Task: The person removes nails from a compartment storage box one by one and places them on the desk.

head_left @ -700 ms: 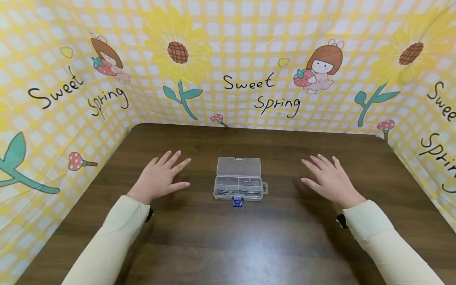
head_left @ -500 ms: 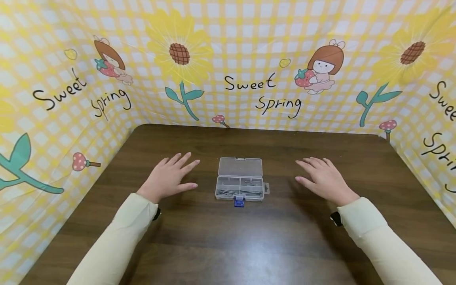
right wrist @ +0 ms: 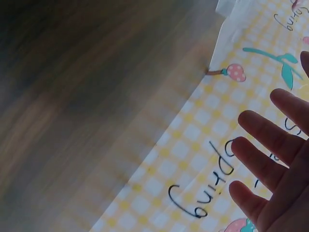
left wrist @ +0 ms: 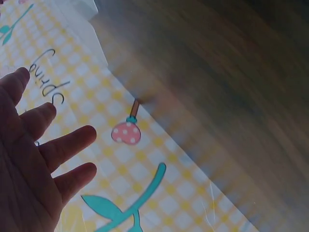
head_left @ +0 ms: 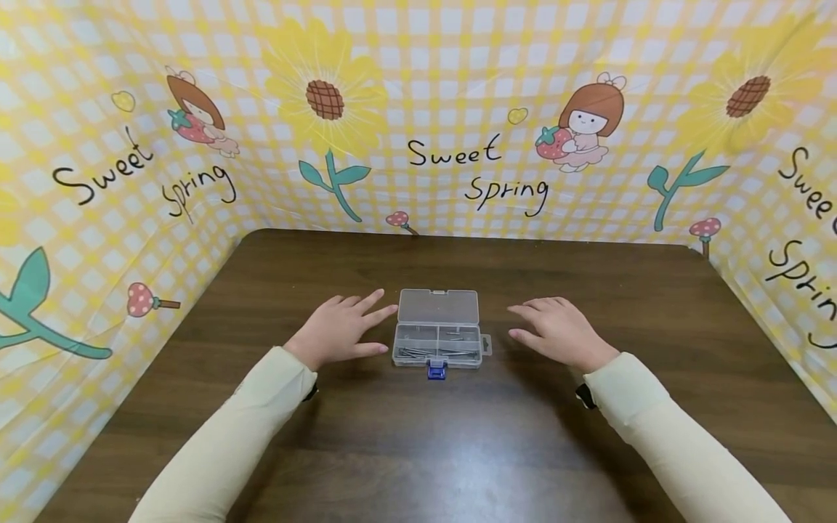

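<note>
Two pale fabric sleeves [head_left: 216, 436] are seen nearest, with a small black piece [head_left: 585, 396] half hidden under each cuff. The dark brown table [head_left: 418, 450] is marked by wood grain and a soft glare. Above it, two bare hands are held out: in the left hand [head_left: 340, 334] and the right hand [head_left: 562, 334] alike, the grip is loose, fingers and thumb spread apart. Between them, one oblong clear plastic box [head_left: 407, 362] is set on the table, just beside the left grip and a little farther from the right; whether it is touched by the left fingertips cannot be told. It is fitted with one blue clasp [head_left: 437, 371], one side tab [head_left: 487, 345] and thin dividers; slim metal pieces [head_left: 418, 354] are held inside, too small to be counted. Its flat lid [head_left: 438, 306] is laid back. Beyond, the table is bordered by wrinkled checked cloth [head_left: 445, 65], printed with two girl figures.
</note>
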{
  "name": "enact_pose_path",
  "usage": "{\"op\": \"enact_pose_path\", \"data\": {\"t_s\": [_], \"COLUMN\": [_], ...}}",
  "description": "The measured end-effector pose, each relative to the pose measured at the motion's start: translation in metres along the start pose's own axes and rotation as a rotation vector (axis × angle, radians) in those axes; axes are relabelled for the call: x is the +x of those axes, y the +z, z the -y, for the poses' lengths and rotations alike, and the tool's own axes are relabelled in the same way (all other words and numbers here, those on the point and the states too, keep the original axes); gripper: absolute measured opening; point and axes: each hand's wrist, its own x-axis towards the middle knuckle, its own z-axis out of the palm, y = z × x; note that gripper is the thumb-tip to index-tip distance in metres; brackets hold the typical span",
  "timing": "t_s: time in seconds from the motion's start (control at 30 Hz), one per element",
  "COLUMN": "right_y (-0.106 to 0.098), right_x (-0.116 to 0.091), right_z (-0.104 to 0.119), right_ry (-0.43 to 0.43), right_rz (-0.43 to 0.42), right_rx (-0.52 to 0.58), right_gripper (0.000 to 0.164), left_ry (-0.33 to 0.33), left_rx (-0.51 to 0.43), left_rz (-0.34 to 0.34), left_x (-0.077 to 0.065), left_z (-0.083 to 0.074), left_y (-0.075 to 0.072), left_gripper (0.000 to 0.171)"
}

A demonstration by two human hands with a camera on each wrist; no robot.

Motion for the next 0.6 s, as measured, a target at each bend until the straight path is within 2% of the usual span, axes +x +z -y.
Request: {"op": "enact_pose_path", "data": {"t_s": [0.13, 0.3, 0.53, 0.6], "right_y": [0.003, 0.007, 0.009, 0.011], "right_x": [0.011, 0.024, 0.039, 0.042], "right_z": [0.008, 0.02, 0.034, 0.037], "right_ry": [-0.031, -0.047, 0.048, 0.049], "right_rz": [0.005, 0.057, 0.227, 0.264], "right_rx": [-0.01, 0.01, 0.228, 0.252], "right_gripper": [0.038, 0.035, 0.025, 0.02], "left_ry": [0.005, -0.01, -0.034, -0.033], "left_rx": [-0.029, -0.054, -0.071, -0.08], "left_rz": [0.044, 0.119, 0.227, 0.252], "left_x": [0.007, 0.014, 0.019, 0.02], "left_z": [-0.007, -0.012, -0.018, -0.02], "left_y": [0.001, 0.003, 0.003, 0.003], "left_gripper": [0.07, 0.07, 0.074, 0.075]}}
